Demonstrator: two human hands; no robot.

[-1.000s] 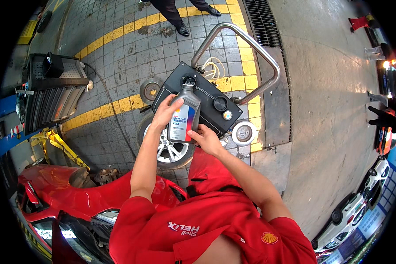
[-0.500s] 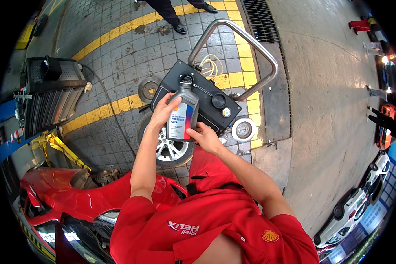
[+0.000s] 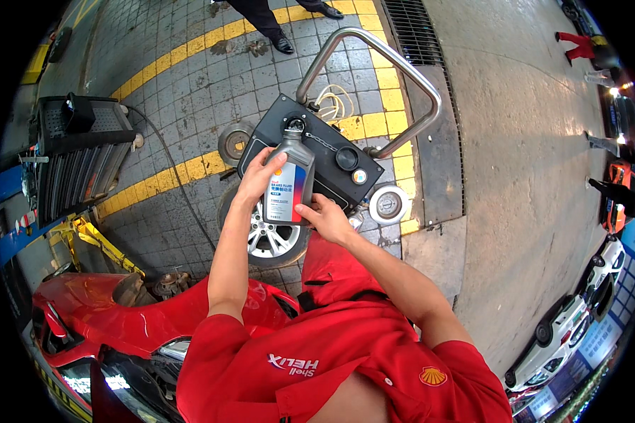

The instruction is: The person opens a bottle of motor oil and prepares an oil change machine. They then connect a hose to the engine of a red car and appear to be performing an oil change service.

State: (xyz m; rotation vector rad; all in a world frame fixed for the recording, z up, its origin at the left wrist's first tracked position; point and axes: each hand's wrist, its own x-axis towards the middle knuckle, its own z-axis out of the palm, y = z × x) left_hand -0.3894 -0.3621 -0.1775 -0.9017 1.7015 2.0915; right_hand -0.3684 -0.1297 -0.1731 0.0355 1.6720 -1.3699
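A grey plastic fluid bottle (image 3: 289, 190) with a blue, white and red label is tipped away from me, its neck at the round filler opening (image 3: 294, 125) of a black-topped machine (image 3: 324, 176). My left hand (image 3: 256, 178) is closed round the bottle's left side, near its shoulder. Low on the right side, my right hand (image 3: 326, 217) grips it with the thumb on the label. Whether fluid is flowing cannot be seen. A black cap (image 3: 346, 158) on a chain (image 3: 322, 143) lies on the machine's top, beside a small round gauge (image 3: 360, 176).
A bent metal handle (image 3: 403, 62) rises from the machine. Below me are a wheel (image 3: 279, 243) and brake discs (image 3: 389, 205) on the floor. A red car (image 3: 141, 317) stands left, near a black cart (image 3: 85, 162). Another person's legs (image 3: 264, 21) are ahead.
The view has shifted very slightly. Both hands keep their hold, and the bottle stays tipped at the opening with no clear change.
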